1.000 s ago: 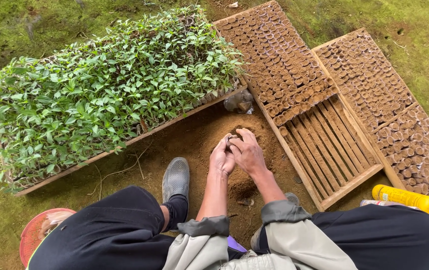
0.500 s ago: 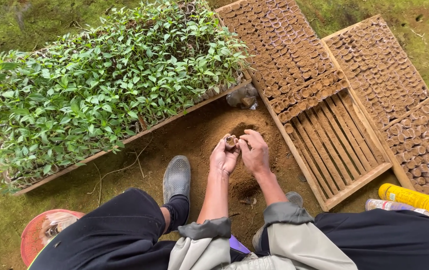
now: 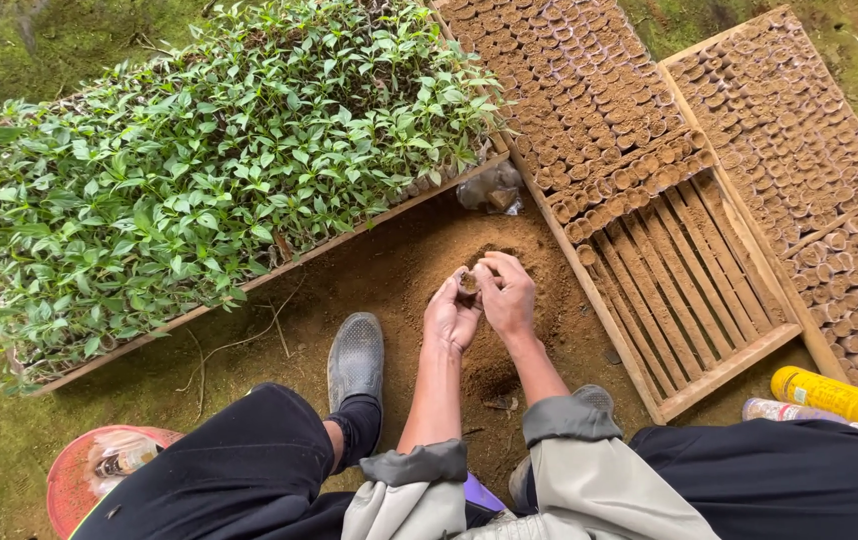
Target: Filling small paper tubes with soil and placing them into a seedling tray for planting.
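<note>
While seedlings (image 3: pixel 219 190) are filling one big tray and soil pots another (image 3: pixel 589 90), both hands are pinching a small pot (image 3: pixel 468 284) above the soil heap (image 3: pixel 469 300): left (image 3: pixel 451 318) cupping, right (image 3: pixel 507 298) pressing. It looks light, crumbly; best held around its sides.

Bare brown soil (image 3: pixel 389 270) forms the only open lane, a wedge running from the seated person's knees up toward the gap between the trays. On the left it is walled off by the long wooden tray of leafy green seedlings (image 3: pixel 199 180), whose foliage overhangs the edge. On the right stands the slatted wooden tray part-filled with small brown soil pots (image 3: pixel 589 110); its empty slats (image 3: pixel 689 290) offer low clearance. A crumpled clear plastic bag (image 3: pixel 491 188) blocks the wedge's narrow end. A grey rubber shoe (image 3: pixel 356 358) occupies the near left. A yellow bottle (image 3: pixel 839 400) lies beyond the right knee.
</note>
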